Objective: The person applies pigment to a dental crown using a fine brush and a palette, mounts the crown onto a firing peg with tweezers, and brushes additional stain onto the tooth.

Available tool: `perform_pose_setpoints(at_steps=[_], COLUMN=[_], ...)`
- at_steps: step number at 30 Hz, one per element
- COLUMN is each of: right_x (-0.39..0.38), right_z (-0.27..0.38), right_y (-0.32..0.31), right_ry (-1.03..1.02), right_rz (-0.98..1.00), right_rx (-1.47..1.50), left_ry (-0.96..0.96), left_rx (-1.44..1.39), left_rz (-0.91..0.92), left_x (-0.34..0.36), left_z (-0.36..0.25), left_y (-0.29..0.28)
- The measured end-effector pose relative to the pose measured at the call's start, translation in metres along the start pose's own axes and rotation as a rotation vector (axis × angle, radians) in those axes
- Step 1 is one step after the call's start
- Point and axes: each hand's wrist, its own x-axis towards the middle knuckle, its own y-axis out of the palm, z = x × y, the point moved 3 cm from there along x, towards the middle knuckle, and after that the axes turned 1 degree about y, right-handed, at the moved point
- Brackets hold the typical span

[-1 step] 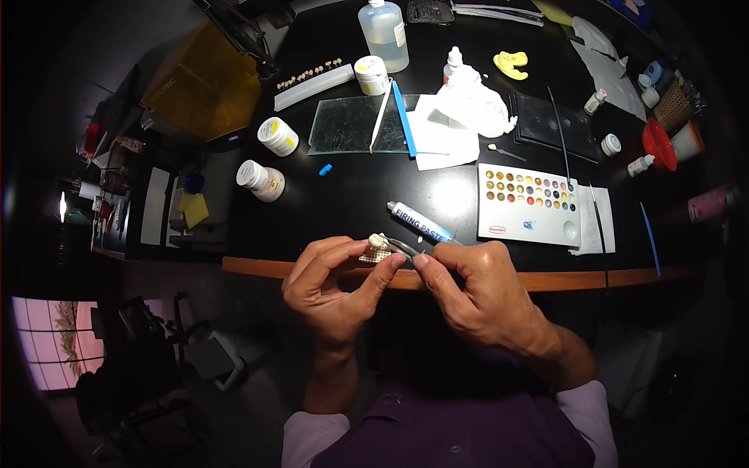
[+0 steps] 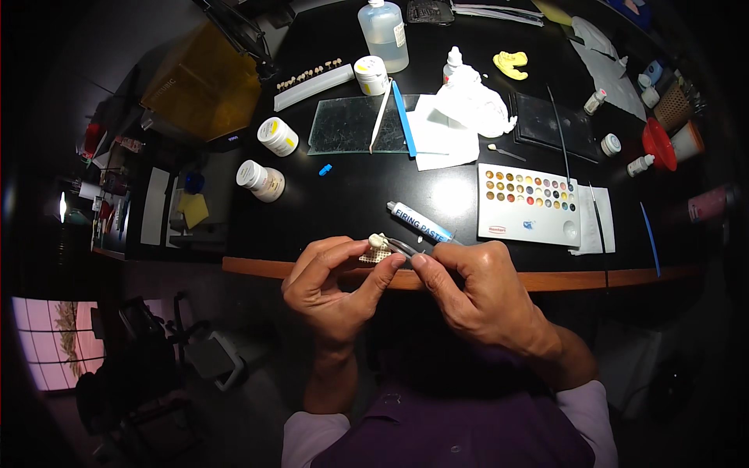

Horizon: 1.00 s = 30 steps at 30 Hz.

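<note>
Just above the table's front edge, my left hand (image 2: 331, 288) has its thumb and index finger curled round a small pale honeycomb firing tray (image 2: 374, 256). A small whitish tooth-shaped piece (image 2: 378, 241) is over the tray, against my left index fingertip. My right hand (image 2: 480, 288) pinches a pair of metal tweezers (image 2: 404, 249); their tips reach the right side of the whitish piece. Whether the tips grip it is too small to tell. Right behind the hands lies a blue and white paste tube (image 2: 421, 221).
A white palette (image 2: 507, 218) with several colour wells lies to the right. Farther back are a glass slab (image 2: 335, 129), crumpled white tissue (image 2: 476, 101) and a clear bottle (image 2: 384, 39). White jars (image 2: 278, 136) stand to the left. The wooden table edge (image 2: 546, 281) runs beneath my hands.
</note>
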Motion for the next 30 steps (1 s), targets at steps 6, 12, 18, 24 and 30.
perform_pose_setpoints(at_steps=[6,12,18,24,30], right_x=[0.000,0.000,-0.001,-0.003,-0.003], right_z=[0.002,0.001,0.003,0.001,0.009], right_y=[-0.001,0.000,-0.001,-0.005,0.020], right_ry=[-0.026,-0.024,-0.036,0.015,-0.329], right_rz=[0.005,-0.007,0.003,0.010,-0.114], right_rx=[-0.020,-0.011,-0.055,-0.042,-0.436], left_ry=[-0.001,-0.002,-0.013,-0.020,-0.035], left_rx=[0.003,0.007,-0.021,-0.029,-0.031], left_rz=[0.006,0.038,0.039,-0.024,-0.039], left_x=[-0.001,0.001,0.001,0.004,0.020], left_z=[0.001,-0.003,-0.004,0.004,0.005], left_y=[0.000,0.000,0.000,-0.007,-0.055])
